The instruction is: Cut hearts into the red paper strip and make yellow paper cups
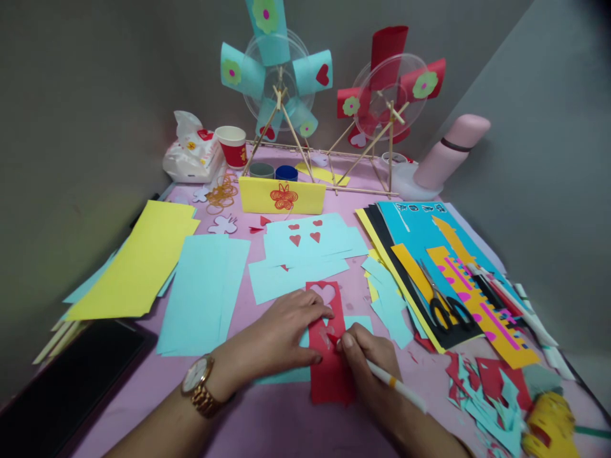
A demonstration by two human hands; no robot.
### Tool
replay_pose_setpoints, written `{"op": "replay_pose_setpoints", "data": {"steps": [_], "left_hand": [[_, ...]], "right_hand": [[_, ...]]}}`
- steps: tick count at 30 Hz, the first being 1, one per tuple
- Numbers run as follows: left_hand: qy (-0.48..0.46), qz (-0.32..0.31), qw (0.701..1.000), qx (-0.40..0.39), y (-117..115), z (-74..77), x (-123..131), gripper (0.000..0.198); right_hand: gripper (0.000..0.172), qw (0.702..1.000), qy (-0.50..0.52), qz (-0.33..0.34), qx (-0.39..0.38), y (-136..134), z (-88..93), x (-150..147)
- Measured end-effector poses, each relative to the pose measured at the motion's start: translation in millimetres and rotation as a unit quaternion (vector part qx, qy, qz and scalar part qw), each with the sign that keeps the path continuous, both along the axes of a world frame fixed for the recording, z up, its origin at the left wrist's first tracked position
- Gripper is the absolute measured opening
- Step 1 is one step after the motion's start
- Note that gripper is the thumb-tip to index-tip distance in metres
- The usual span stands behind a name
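Note:
My right hand (pixel 370 362) grips a white marker pen (pixel 396 384) with an orange band. Its red tip meets a strip of red paper (pixel 329 381) lying upright before me. My left hand (pixel 281 327), with a watch on the wrist, presses on the strip's left edge, thumb and fingers apart. A pale pink heart (pixel 325 292) lies at the strip's top end. Just left of the pen tip is a faint small shape on the red, too blurred to make out. Light blue paper (pixel 284 376) shows beneath my left hand and the strip.
Blue sheets with red hearts (pixel 305 245) lie ahead. Black-handled scissors (pixel 446 308) rest on stacked coloured paper at right, near paper scraps (pixel 496 394). Yellow sheets (pixel 138 267) and a dark tablet (pixel 71 381) lie left. Two paper windmills (pixel 278 83) and a pink bottle (pixel 449 156) stand behind.

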State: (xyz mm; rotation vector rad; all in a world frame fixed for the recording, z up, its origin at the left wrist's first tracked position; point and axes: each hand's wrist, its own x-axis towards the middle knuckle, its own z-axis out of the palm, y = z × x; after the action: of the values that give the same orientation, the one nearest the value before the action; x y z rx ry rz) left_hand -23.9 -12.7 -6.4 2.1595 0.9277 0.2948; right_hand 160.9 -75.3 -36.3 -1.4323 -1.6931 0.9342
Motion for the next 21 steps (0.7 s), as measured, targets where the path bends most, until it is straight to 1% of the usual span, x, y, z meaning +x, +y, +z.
{"op": "replay_pose_setpoints", "data": {"steps": [5,10,16,21], "left_hand": [[-0.003,0.002,1.000,0.006,-0.6,-1.3,0.1,0.050],[0.008,0.001,1.000,-0.005,0.2,0.6,0.7,0.053],[-0.001,0.002,1.000,0.003,0.1,-1.2,0.9,0.048],[-0.007,0.006,1.000,0.004,-0.7,-2.1,0.3,0.047]], "right_hand": [[0.035,1.000,-0.004,-0.005,0.009,1.3,-0.6,-1.6],[0.035,1.000,-0.013,0.003,0.018,1.6,0.9,-1.8],[0.036,1.000,-0.003,-0.008,0.022,0.7,0.0,-0.8],[0.035,0.999,-0.021,0.003,0.026,0.7,0.1,-0.4]]}}
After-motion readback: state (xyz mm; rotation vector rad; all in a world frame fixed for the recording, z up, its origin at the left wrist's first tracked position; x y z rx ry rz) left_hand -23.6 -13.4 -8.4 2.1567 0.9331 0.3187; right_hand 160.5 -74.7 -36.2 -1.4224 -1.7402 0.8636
